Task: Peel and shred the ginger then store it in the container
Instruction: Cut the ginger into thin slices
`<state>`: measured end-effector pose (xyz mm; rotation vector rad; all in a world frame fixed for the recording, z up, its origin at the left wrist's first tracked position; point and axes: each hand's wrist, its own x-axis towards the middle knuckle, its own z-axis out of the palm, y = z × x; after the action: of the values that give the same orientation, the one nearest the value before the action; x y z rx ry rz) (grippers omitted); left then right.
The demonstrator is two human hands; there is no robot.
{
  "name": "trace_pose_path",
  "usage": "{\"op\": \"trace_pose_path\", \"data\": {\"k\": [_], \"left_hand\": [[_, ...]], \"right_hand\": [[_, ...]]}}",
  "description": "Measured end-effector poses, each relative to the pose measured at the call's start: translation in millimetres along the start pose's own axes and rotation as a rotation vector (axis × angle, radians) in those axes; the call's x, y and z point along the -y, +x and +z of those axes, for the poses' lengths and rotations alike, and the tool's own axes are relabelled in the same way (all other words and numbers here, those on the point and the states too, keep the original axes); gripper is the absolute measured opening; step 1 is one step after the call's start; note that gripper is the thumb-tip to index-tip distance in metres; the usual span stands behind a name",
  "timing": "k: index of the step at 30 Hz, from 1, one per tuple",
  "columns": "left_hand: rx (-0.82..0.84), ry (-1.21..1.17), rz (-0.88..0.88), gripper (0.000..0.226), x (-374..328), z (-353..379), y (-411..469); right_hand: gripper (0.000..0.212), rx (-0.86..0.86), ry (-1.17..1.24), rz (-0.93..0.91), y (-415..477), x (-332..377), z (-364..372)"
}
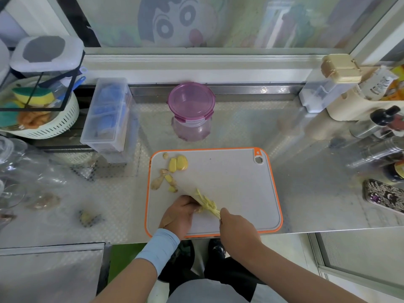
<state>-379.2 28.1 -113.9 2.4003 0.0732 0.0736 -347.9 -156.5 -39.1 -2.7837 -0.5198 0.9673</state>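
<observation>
Nearest, a light-blue sleeve [158, 248] covers the left forearm, and both arms reach forward over the near edge of a grey rectangular plastic cutting board with an orange rim [240, 189]. The left hand [179, 214] lies on the board's near left part, fingers curled down over a small bundle of pale yellow ginger shreds [207, 204], pinning it to the board. The right hand [237, 229] sits just beside it, touching the near end of the shreds, its fingers curled into a fist. What it grips cannot be made out, apart from a small dark bit at the thumb. Farther along the board's left side lie brownish ginger peel scraps [158, 181], and beyond them, near the far left corner, peeled yellow ginger chunks [179, 164]. The board rests on a shiny embossed metal counter [306, 193]. A phone in a dark patterned case [384, 196] lies on it well to the right. Beyond the board stands a round clear container with a purple clip-on lid [191, 101], lid on, well apart from the ginger. To its left is a clear rectangular plastic box with blue contents [108, 114].
</observation>
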Motion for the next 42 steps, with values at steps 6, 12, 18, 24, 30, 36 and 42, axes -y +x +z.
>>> {"op": "trace_pose_path", "data": {"k": [6,12,18,24,30,36,42], "left_hand": [[-0.032,-0.034,0.028,0.021,3.5,0.6,-1.9],[0.085,0.105,-0.107,0.033,8.0,9.0,0.9],[-0.020,0.047,0.016,0.023,3.8,0.8,-2.3],[-0.069,0.014,0.071,0.022,7.0,1.9,-3.9],[-0.069,0.010,0.083,0.026,9.3,7.2,-4.3],[-0.086,-0.009,0.072,0.025,4.2,6.7,-4.9],[-0.089,-0.023,0.019,0.030,3.3,9.5,-9.6]], "right_hand": [[0.025,0.035,-0.008,-0.006,9.9,5.0,-1.8],[0.030,0.044,-0.005,-0.024,31.1,30.1,-12.8],[0.020,0.006,-0.009,-0.021,21.5,17.4,-6.4],[0.022,-0.012,-0.028,-0.019,0.9,-6.2,0.5],[0.030,0.010,-0.050,-0.023,9.2,-2.3,3.1],[0.020,0.021,-0.028,-0.016,18.8,8.1,-4.0],[0.019,0.003,-0.013,-0.021,14.8,7.8,-1.5]]}}
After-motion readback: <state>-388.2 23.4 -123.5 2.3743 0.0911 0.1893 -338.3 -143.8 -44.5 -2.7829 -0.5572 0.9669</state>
